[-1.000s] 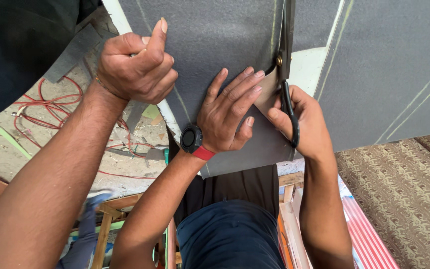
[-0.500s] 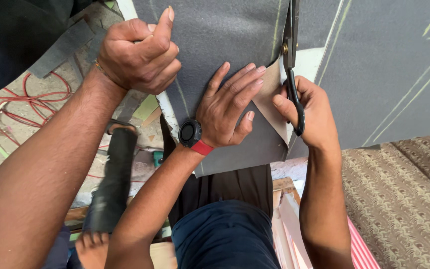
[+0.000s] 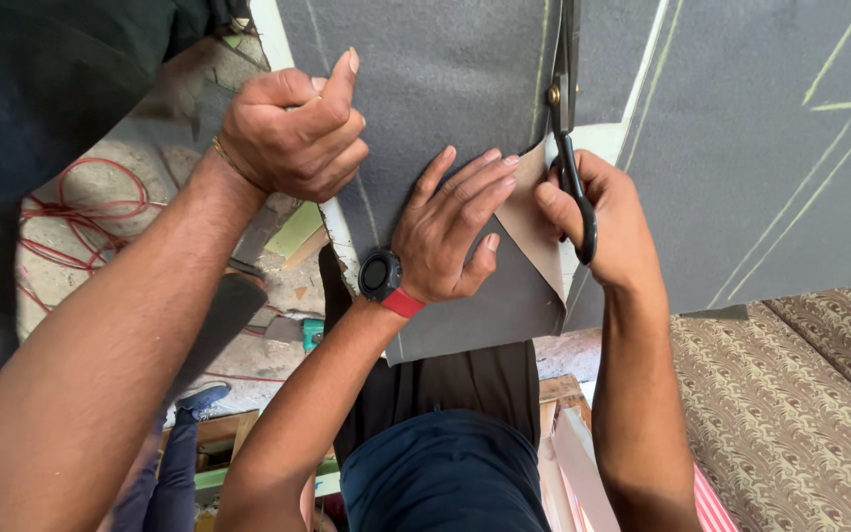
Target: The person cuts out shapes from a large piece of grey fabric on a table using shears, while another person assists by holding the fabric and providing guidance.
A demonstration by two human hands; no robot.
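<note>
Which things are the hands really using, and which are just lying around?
In use:
- grey felt sheet, pressed flat by the left hand
- black scissors, held by the right hand
- another person's hand, gripping the sheet's edge

Lying about:
- red wire on the floor
- patterned cushion

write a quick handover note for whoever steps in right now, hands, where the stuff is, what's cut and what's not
Right hand: fingers through the handles of the black scissors, blades pointing away along a chalk line.
Left hand: flat on the dark grey felt sheet, pressing down beside the cut; it holds nothing.
A co-worker's hand grips the sheet's left edge.
Done: the cut runs from the near edge up to the scissors, and the cut flap curls up, showing its tan underside.
Left: the chalk line ahead of the blades is uncut, as are the chalk lines to the right.
</note>
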